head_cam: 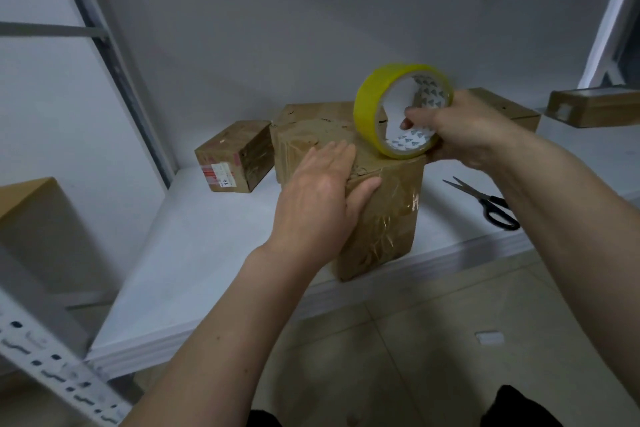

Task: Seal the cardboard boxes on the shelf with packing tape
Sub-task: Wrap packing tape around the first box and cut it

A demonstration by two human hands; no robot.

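A tape-wrapped cardboard box (384,215) stands at the front edge of the white shelf (194,253). My left hand (318,198) lies flat on its top with straight fingers, the thumb down the near side. My right hand (460,128) grips a yellow roll of packing tape (374,107), fingers hooked through the core, holding it upright on the box's far right top corner. A second cardboard box (311,114) sits right behind the first. A small labelled box (232,159) stands to the left.
Black-handled scissors (488,201) lie on the shelf to the right of the box. Two more boxes (505,111) (595,107) sit at the back right. A grey upright post (114,55) rises at left, and a large carton (34,218) stands beside it. Tiled floor (415,340) lies below.
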